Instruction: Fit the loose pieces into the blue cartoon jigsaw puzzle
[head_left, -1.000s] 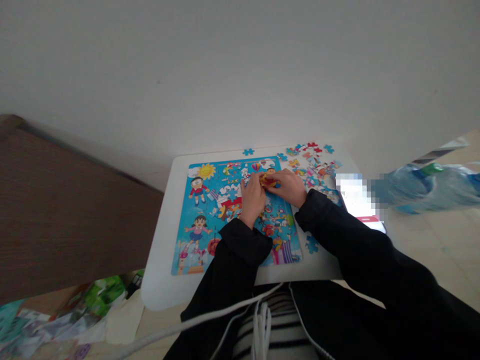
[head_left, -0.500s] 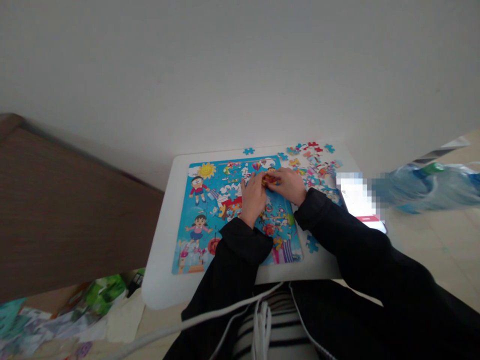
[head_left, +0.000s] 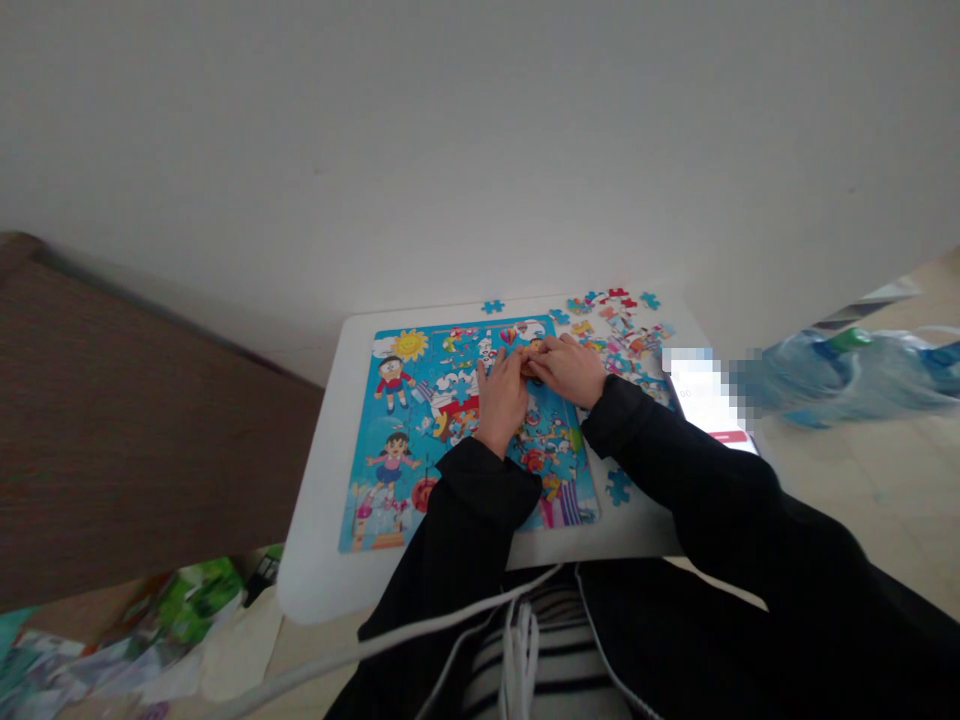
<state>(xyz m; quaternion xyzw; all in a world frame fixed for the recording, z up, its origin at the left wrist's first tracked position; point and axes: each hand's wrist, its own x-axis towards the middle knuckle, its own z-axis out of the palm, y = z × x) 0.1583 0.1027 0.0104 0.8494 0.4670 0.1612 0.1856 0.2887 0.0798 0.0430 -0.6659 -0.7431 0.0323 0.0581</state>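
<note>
A jigsaw puzzle board (head_left: pixel 360 440), blue with cartoon figures, lies flat on a small white table (head_left: pixel 315 510). My left hand (head_left: pixel 502 402) rests on the middle of it, fingers apart, with the fingertips nearest my right hand close against a puzzle piece. Fingers pinched, my right hand (head_left: pixel 570 370) grips that small orange-brown puzzle piece (head_left: pixel 532 368) over the board's upper right part. Much of the piece is hidden by the fingers. Pieces partly fill the board, and some in the middle look loose or overlapping.
Several loose puzzle pieces (head_left: pixel 637 340) are heaped right of the board. Single blue pieces lie behind it (head_left: pixel 493 307) and near my right sleeve (head_left: pixel 619 487). A lit phone (head_left: pixel 705 400) sits at the table's right edge. A white cable (head_left: pixel 420 637) crosses in front; a brown panel (head_left: pixel 150 430) stands left.
The view has shifted slightly, moving the table a little left in the picture. My right fingers have closed in further over the puzzle piece, beside my left fingertips; less of it shows.
</note>
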